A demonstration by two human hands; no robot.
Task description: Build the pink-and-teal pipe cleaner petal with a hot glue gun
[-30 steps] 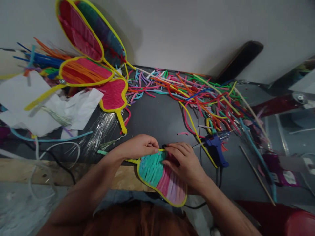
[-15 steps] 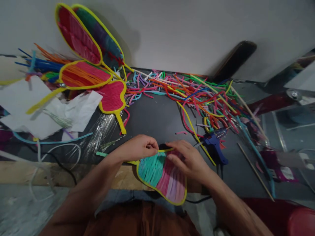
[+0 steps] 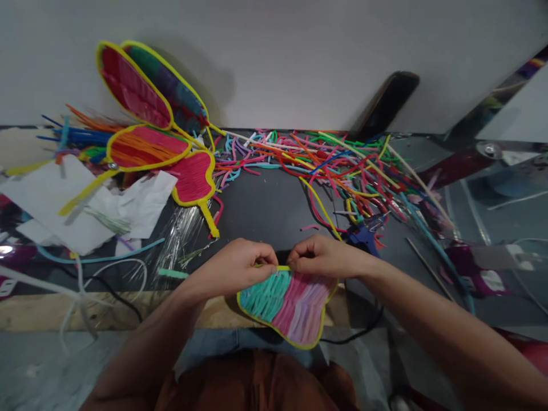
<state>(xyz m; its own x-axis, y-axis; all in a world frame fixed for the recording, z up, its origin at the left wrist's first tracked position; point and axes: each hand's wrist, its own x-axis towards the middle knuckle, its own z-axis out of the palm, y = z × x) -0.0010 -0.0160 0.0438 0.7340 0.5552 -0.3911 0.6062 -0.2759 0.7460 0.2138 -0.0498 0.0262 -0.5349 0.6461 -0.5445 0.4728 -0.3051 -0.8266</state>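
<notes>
So, along the far edge of the dark surface (image 3: 265, 211) ran a heap of coloured stems (image 3: 327, 161). My turquoise-and-pink panel (image 3: 286, 305) overhung the near edge; my left hand (image 3: 242, 264) and right hand (image 3: 323, 256), just apart, both pinched its yellow rim (image 3: 283, 268). Beyond them lay a short pink stem (image 3: 310, 228).

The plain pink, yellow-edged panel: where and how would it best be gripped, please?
The pink panel is probably best pinched by its yellow stem, from the near side: the stem is narrow, juts out that way, and ends near the left hand.
</notes>
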